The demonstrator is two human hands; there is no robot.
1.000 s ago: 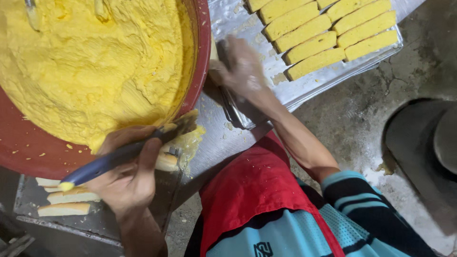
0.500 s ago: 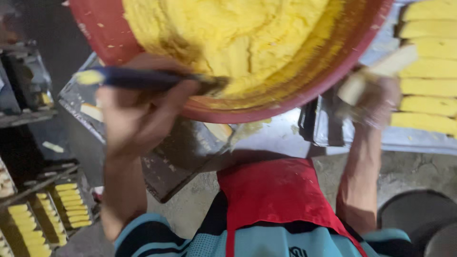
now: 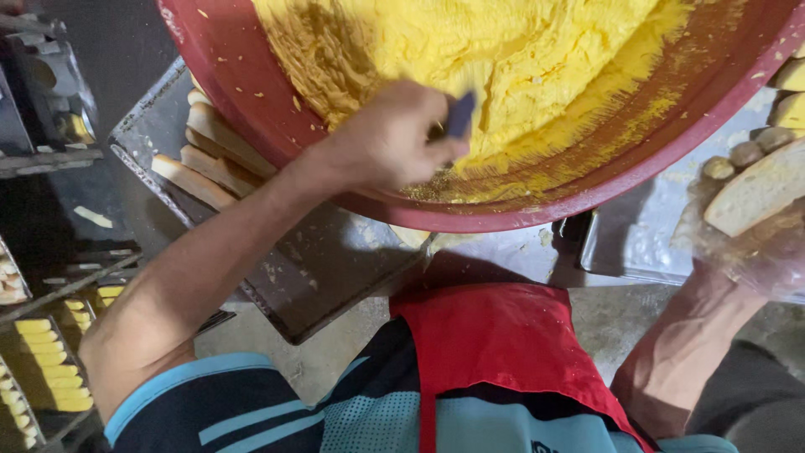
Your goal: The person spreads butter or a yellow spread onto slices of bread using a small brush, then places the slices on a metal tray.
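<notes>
A big red basin (image 3: 587, 189) full of yellow paste (image 3: 470, 50) fills the top of the view. My left hand (image 3: 390, 138) reaches into it, closed around a blue-handled tool (image 3: 460, 113) whose blade is buried in the paste. At the right edge my right hand (image 3: 746, 218), in a thin clear glove, holds a pale bread stick (image 3: 759, 195) above a metal tray (image 3: 620, 252).
A dark metal tray (image 3: 319, 268) at the left carries several plain bread sticks (image 3: 210, 159). Racks at lower left hold yellow-coated sticks (image 3: 50, 369). More coated sticks (image 3: 788, 92) lie at the right edge. A red apron (image 3: 495, 344) covers my front.
The view has shifted right and closer. My left hand has pushed the tool from the basin's rim into the paste. My right hand has moved right, still holding a bread stick.
</notes>
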